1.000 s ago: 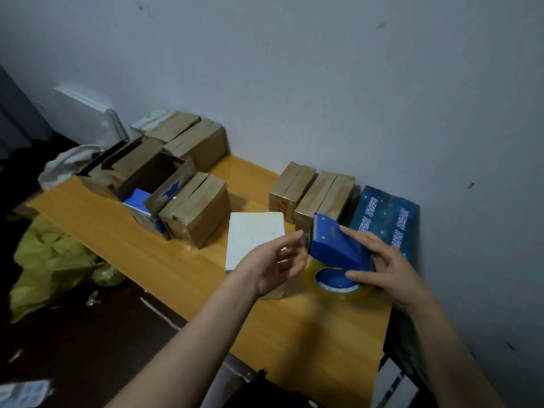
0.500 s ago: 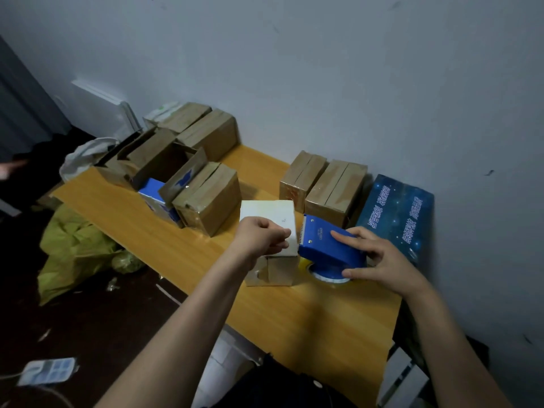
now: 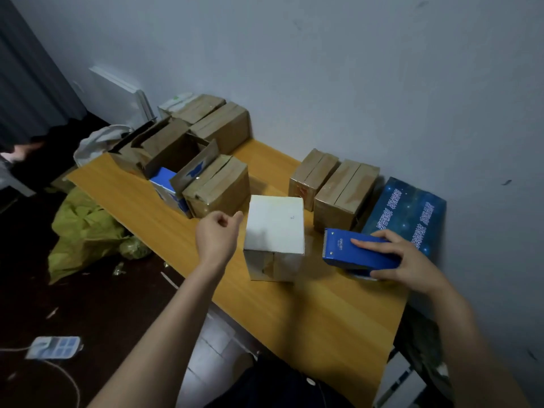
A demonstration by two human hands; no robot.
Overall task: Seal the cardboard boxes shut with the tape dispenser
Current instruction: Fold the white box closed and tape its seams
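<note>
A white cardboard box (image 3: pixel 275 223) stands in the middle of the wooden table (image 3: pixel 323 313), its top flaps down. My left hand (image 3: pixel 217 234) hovers just left of it, fingers loosely curled, holding nothing. To the right of the box, my right hand (image 3: pixel 409 260) grips the blue tape dispenser (image 3: pixel 350 248) low over the table, its toothed edge pointing at the box. Two taped brown boxes (image 3: pixel 332 184) stand behind, by the wall.
At the back left stand an open brown box (image 3: pixel 173 148), a blue-and-white carton (image 3: pixel 164 187) and several more closed brown boxes (image 3: pixel 217 184). A dark blue printed box (image 3: pixel 412 210) lies at the wall on the right. Yellow-green bags and a power strip lie on the floor to the left.
My left hand has let go of the white box and drawn back to its left. The right hand has shifted the dispenser a little to the right, away from the box.
</note>
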